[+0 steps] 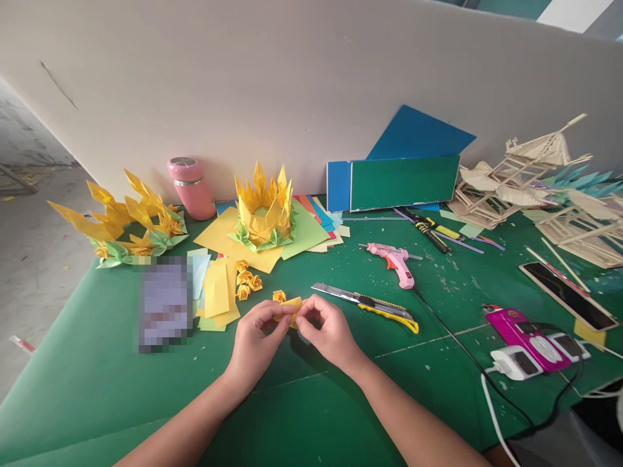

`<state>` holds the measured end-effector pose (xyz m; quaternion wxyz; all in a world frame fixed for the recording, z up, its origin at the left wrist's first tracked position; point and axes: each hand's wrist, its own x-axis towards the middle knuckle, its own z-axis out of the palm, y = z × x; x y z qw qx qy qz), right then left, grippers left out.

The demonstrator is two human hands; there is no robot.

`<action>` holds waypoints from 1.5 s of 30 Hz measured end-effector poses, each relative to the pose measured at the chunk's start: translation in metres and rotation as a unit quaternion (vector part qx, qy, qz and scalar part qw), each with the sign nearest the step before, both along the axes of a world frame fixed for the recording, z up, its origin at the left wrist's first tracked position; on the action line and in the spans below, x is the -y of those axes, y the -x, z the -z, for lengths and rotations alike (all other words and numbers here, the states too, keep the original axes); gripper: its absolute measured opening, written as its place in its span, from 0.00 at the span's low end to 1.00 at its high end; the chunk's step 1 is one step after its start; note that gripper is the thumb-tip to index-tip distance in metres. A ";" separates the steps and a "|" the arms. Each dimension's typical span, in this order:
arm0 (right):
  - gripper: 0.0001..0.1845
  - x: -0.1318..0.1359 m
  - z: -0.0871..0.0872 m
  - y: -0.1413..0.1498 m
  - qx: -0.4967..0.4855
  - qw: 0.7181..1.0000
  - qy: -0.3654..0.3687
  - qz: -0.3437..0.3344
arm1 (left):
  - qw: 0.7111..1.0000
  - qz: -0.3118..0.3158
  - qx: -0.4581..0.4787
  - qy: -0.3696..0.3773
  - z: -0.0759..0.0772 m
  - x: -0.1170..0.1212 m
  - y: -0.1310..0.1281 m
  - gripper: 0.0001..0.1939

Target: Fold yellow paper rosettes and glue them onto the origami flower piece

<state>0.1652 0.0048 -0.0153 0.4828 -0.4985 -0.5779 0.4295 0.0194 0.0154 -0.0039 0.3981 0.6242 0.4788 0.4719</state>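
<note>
Between my two hands is a small piece of yellow paper [293,303], partly hidden by the fingers. My left hand [260,337] pinches its left side between thumb and fingers. From the right, my right hand [328,329] grips the other side in the same way. Just beyond the fingertips lies a folded yellow paper rose [279,296]. Several more paper roses [249,281] sit in a cluster to the left, beside a stack of yellow paper slips [217,287]. A yellow-handled utility knife [370,305] rests right of my right hand, its blade pointing left.
Yellow paper crowns with green leaves stand at the back centre [263,217] and left [131,224], near a pink flask [192,188]. A pink glue gun [393,261] trails its cord rightward past a magenta power strip [533,340]. Wooden stick models [511,181] and a phone [567,295] occupy the right.
</note>
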 end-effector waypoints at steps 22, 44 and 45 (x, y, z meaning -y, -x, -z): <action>0.12 -0.002 0.005 -0.001 -0.098 0.993 0.058 -0.020 | 0.999 0.009 0.035 0.009 0.003 0.003 -0.001 0.07; 0.16 -0.002 -0.001 -0.005 -0.163 0.980 0.108 -0.039 | 0.980 0.028 0.109 0.166 -0.001 0.001 -0.003 0.13; 0.16 -0.002 -0.001 -0.006 -0.157 0.980 0.111 -0.044 | 0.979 0.029 0.109 0.168 -0.001 0.001 -0.002 0.13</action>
